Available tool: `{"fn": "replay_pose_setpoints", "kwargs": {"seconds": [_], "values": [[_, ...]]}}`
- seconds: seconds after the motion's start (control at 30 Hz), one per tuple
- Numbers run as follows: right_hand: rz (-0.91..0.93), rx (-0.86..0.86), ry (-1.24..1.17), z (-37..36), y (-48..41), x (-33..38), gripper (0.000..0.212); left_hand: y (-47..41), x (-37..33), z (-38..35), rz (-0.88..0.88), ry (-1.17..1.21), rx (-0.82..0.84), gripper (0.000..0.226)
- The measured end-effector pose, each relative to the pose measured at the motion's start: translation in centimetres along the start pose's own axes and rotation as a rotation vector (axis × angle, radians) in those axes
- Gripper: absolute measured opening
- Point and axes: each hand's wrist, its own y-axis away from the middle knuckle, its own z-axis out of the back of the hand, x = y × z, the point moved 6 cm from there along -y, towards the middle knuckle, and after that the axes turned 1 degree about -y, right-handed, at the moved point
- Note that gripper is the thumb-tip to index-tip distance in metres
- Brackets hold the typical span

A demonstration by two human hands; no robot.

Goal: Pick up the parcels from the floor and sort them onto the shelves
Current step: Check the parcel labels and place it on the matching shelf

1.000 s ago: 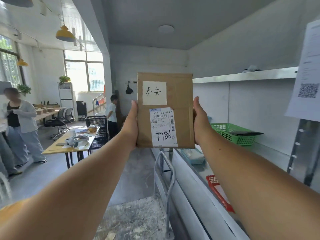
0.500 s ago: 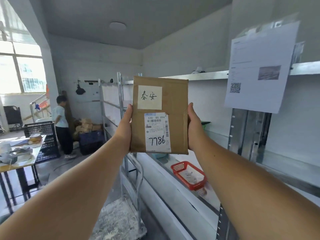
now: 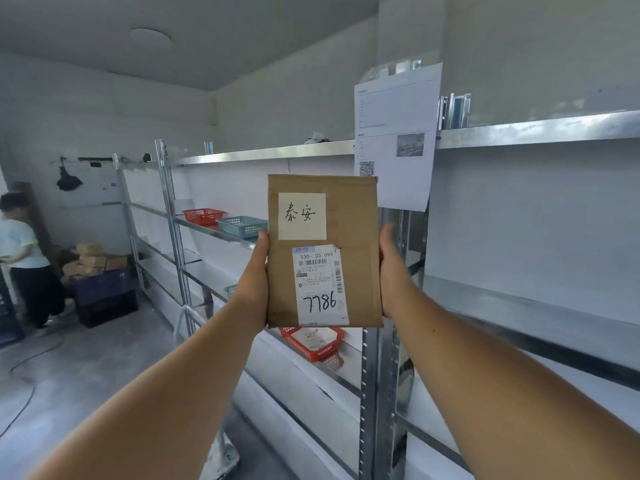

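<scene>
A flat brown parcel (image 3: pixel 356 216) stands upright at arm's length in front of me. It bears a pale handwritten note and a white shipping label marked 7786. My left hand (image 3: pixel 254 275) grips its left edge and my right hand (image 3: pixel 393 271) grips its right edge, fingers hidden behind it. Behind the parcel run metal shelves (image 3: pixel 519 131) along the right wall. A red basket (image 3: pixel 202 215) and a blue basket (image 3: pixel 242 226) sit on a middle shelf at the left. Another red basket (image 3: pixel 313 342) with white packets lies on a lower shelf, just under the parcel.
A printed sheet (image 3: pixel 396 133) with a QR code hangs on a shelf post (image 3: pixel 372 393). At far left a person (image 3: pixel 24 258) stands by dark crates (image 3: pixel 104 292) topped with cardboard boxes. A cable (image 3: pixel 31 362) trails over the concrete floor. A cart handle (image 3: pixel 185 318) rises by the shelves.
My view has swung right, from the open room toward the shelves. The parcel stays upright between both hands, and the baskets on the shelves have come into sight.
</scene>
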Motion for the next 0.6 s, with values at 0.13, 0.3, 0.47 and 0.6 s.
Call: {"fn": "replay_pose_setpoints", "kwargs": {"seconds": [0.13,0.3,0.47,0.6], "values": [[0.009,-0.045,0.003,4.6,2.6,0.3,0.075,0.9,3.4,-3.7,0.034,0.055,0.028,0.072],[-0.009,-0.139,0.001,9.2,6.4,1.6,0.095,1.9,6.8,-8.4,0.124,0.125,0.121,0.069],[0.006,-0.202,-0.045,12.6,9.8,3.8,0.081,1.9,8.1,-12.9,0.207,0.149,0.245,0.073],[0.065,-0.256,-0.055,15.0,12.8,5.6,0.076,2.0,9.2,-16.2,0.242,0.120,0.316,0.069]]}}
